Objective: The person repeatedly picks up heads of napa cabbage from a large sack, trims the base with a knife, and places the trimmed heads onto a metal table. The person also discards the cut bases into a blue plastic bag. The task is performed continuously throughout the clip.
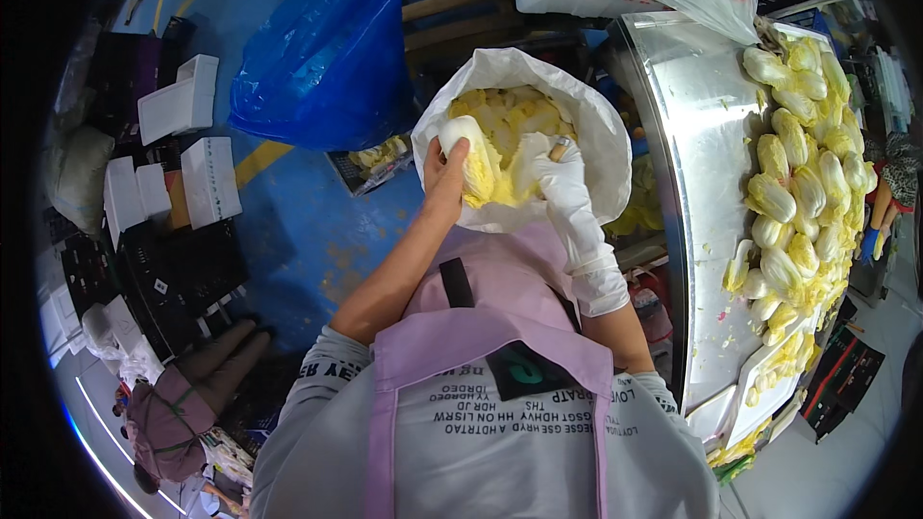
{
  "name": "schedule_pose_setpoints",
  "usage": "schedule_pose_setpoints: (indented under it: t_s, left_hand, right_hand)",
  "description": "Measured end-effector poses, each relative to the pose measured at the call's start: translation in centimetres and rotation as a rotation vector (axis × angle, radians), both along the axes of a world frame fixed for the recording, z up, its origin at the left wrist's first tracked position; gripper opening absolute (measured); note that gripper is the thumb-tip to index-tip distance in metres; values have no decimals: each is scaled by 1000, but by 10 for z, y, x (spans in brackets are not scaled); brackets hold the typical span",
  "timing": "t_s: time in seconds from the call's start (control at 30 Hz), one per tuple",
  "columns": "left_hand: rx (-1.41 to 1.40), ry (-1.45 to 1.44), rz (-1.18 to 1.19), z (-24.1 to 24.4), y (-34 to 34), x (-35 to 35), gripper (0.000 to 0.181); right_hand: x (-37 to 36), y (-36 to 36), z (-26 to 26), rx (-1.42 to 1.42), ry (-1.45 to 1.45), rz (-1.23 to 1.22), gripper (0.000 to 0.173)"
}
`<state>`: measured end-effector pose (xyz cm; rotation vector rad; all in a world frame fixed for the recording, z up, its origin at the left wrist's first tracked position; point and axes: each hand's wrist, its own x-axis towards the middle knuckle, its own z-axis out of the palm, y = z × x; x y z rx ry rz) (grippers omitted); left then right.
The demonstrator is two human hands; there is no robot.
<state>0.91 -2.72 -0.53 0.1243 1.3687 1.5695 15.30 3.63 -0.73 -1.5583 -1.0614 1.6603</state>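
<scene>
My bare left hand point(448, 176) grips a small napa cabbage point(476, 171), its white base pointing up and its yellow leaves hanging down. In my right hand point(564, 176), which wears a white glove, is a tool with a wooden handle point(558, 150); its working end is hidden. A loose pale-yellow cabbage leaf point(530, 158) lies against the gloved fingers. Both hands are over a wide white sack point(609, 122) with its mouth spread. Yellow cabbage leaves point(523, 104) fill the sack below them.
At the right, many napa cabbages point(793, 194) are heaped on a steel table point(710, 231). A blue plastic bag point(324, 65) stands ahead on the left, near a low crate of leaves point(378, 157). White foam boxes point(209, 180) stand far left. Other people are at both sides.
</scene>
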Motion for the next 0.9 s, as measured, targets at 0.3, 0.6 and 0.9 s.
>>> schedule_pose_setpoints:
  t_s: [0.3,0.6,0.9]
  left_hand:
    - [-104,-333,-347,-1,0,-19,48]
    - [61,149,-517,3,4,-6,44]
    - [-1,116,-555,1,3,-12,45]
  right_hand:
    - [3,3,14,132,194,129,36]
    - [0,13,46,-87,371,476,35]
    - [2,13,40,-122,238,452,27]
